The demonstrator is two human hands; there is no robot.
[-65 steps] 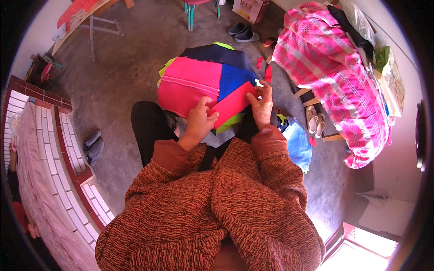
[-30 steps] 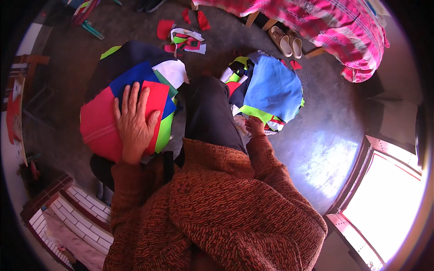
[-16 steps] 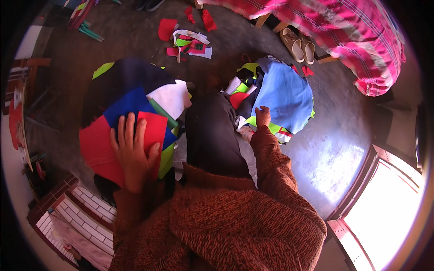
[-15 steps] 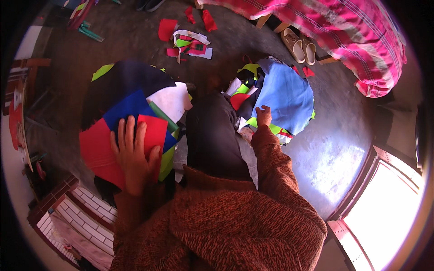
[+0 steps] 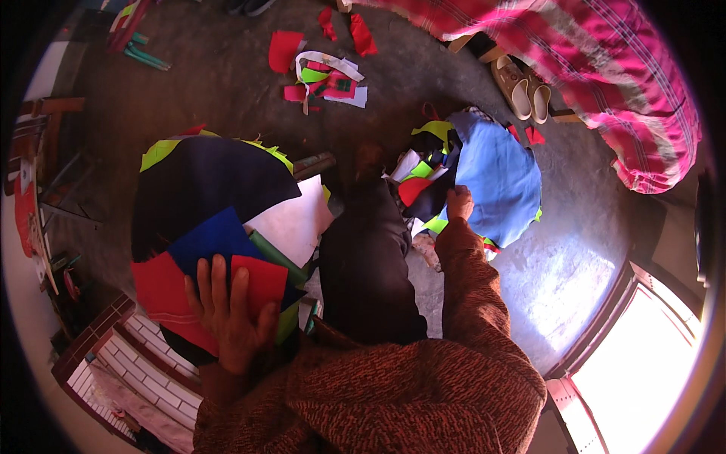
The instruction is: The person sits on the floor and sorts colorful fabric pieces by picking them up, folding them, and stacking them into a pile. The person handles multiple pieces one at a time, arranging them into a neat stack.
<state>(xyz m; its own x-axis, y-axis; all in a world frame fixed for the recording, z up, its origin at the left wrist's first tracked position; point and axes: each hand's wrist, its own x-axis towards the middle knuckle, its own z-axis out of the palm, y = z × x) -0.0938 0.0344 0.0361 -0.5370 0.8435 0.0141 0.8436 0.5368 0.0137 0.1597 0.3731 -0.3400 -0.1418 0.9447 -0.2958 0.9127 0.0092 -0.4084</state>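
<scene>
My left hand [image 5: 231,310] lies flat, fingers stretched, on red cloth pieces [image 5: 162,291] that top a pile at my left. Beneath and beside them show a blue piece [image 5: 215,240], a black piece [image 5: 212,181], a white piece [image 5: 295,223] and a green strip [image 5: 276,257]. At the right, my right hand [image 5: 460,203] is closed at the near left edge of a large light-blue cloth [image 5: 499,181], its fingertips gripping that edge. The blue cloth covers a second pile of scraps, among them a red scrap [image 5: 413,191] and a yellow-green scrap [image 5: 433,131].
Loose scraps [image 5: 329,79] lie on the grey floor ahead. A pair of beige shoes [image 5: 522,91] stands beside a bed draped with a pink checked cover [image 5: 575,68]. Wooden furniture [image 5: 38,166] lines the left; a bright opening [image 5: 643,363] is at the lower right.
My right hand has closed from a loose, pointing pose onto the blue cloth's edge. My left hand stays flat on the red cloth. The view has shifted slightly.
</scene>
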